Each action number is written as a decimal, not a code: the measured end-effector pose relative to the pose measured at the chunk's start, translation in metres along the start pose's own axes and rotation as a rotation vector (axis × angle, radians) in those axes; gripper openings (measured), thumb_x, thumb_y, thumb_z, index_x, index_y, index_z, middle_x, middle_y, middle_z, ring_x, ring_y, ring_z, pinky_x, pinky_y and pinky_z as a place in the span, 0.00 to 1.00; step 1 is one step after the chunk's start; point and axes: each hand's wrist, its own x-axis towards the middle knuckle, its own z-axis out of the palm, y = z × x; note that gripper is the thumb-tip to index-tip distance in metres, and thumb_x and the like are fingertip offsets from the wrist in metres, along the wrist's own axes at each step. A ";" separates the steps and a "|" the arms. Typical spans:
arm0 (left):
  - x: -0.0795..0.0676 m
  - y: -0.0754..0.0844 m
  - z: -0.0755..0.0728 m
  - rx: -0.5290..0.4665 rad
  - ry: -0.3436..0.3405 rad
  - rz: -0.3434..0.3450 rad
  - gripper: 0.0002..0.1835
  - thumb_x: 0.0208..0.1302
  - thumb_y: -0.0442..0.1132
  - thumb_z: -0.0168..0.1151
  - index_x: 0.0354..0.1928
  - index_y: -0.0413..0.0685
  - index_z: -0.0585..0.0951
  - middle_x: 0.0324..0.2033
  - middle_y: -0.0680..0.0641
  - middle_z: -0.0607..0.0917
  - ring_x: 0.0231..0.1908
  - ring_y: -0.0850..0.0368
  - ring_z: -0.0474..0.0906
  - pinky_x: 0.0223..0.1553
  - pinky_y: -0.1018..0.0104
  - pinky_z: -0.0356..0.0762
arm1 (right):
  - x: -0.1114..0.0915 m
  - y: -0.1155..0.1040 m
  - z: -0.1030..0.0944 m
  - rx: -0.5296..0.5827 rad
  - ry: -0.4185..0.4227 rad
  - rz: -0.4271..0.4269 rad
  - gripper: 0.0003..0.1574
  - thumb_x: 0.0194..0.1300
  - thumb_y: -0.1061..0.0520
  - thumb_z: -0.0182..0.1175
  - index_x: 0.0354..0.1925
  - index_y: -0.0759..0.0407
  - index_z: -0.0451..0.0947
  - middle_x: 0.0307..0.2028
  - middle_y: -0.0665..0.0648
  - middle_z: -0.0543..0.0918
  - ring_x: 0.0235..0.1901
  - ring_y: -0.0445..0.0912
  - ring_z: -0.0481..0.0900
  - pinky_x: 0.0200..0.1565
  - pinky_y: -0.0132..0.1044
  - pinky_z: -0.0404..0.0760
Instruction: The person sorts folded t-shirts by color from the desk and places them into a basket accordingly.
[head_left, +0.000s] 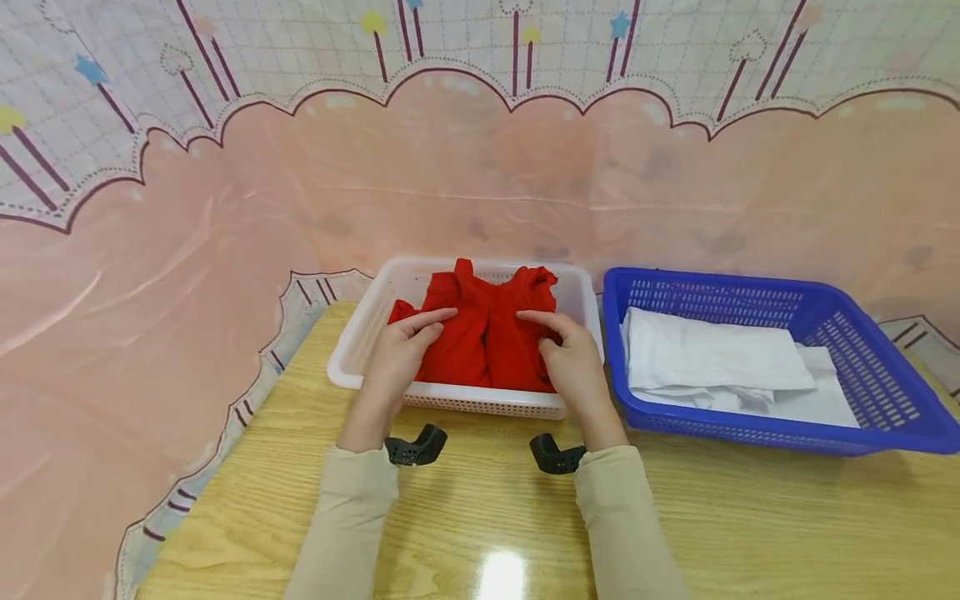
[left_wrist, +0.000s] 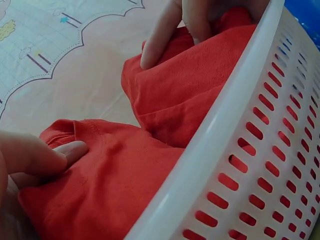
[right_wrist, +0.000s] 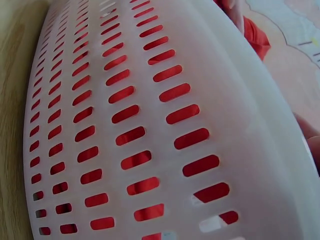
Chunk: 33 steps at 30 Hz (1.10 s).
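Note:
A red garment lies bunched in a white perforated basket, with its upper folds standing above the far rim. My left hand reaches over the basket's left side and pinches the garment between thumb and fingers; the left wrist view shows the thumb on the cloth. From the right side my right hand grips another part of it, its fingers pressed into a raised fold. The right wrist view is mostly filled by the basket wall, with red cloth showing through the slots.
Beside the white basket on the right stands a blue basket holding folded white cloth. Both rest on a wooden table. A patterned pink curtain hangs just behind them. Each wrist carries a black camera mount.

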 end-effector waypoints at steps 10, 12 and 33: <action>0.001 -0.003 0.002 0.097 0.000 0.027 0.15 0.63 0.42 0.52 0.51 0.60 0.78 0.47 0.57 0.76 0.54 0.60 0.64 0.52 0.63 0.64 | -0.002 -0.002 0.001 -0.006 -0.007 0.074 0.23 0.60 0.62 0.46 0.41 0.36 0.80 0.40 0.51 0.75 0.24 0.49 0.66 0.22 0.34 0.64; 0.001 -0.004 0.002 0.155 0.010 0.024 0.17 0.64 0.38 0.50 0.52 0.62 0.77 0.32 0.55 0.78 0.42 0.59 0.69 0.41 0.66 0.67 | -0.002 -0.002 0.001 -0.027 -0.013 0.076 0.22 0.61 0.60 0.47 0.42 0.36 0.80 0.38 0.52 0.75 0.23 0.49 0.66 0.21 0.35 0.64; 0.006 -0.006 0.013 0.448 0.057 0.203 0.20 0.64 0.34 0.48 0.53 0.66 0.76 0.33 0.48 0.78 0.12 0.56 0.56 0.13 0.70 0.57 | 0.003 -0.007 0.002 -0.157 -0.117 0.072 0.26 0.64 0.46 0.50 0.60 0.48 0.66 0.62 0.54 0.62 0.62 0.50 0.57 0.59 0.50 0.56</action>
